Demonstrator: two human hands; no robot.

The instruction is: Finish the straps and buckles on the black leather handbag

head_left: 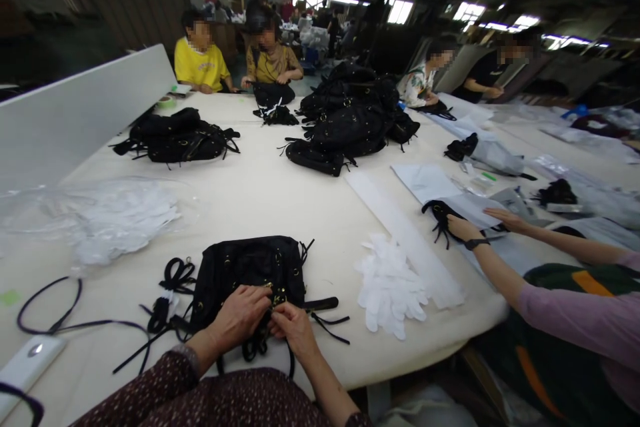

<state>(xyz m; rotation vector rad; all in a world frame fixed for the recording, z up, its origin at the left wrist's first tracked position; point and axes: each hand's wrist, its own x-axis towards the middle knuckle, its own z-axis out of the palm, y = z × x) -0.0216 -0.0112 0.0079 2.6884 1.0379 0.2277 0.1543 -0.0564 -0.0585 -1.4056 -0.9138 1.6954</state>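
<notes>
Black fabric with gold-coloured fittings (281, 295) makes up the bag (235, 267), which lies on the pale table (260, 197) at six o'clock, close to the near edge. The left hand (239, 313) rests on its front, fingers bent toward the fittings; whether they grip anything, I cannot tell. The right hand (296, 328) pinches at the front beside them, the exact piece hidden by the fingers. Around the bag, a coiled strap (179, 273) sits at nine o'clock, a white-banded cord bundle (159, 313) at eight, and thin ties (334, 332) trail at four. Those loose ends could snag or tangle under the forearms if the bag were turned, and a small fitting could slip because the fingertips have little to hold. Farther out, white pieces (393, 290) fan loosely at three, where a sweeping sleeve might scatter them. A co-worker's hands handle another black item (443, 215) at two; black piles stand at eleven (180, 139) and one (350, 123).
</notes>
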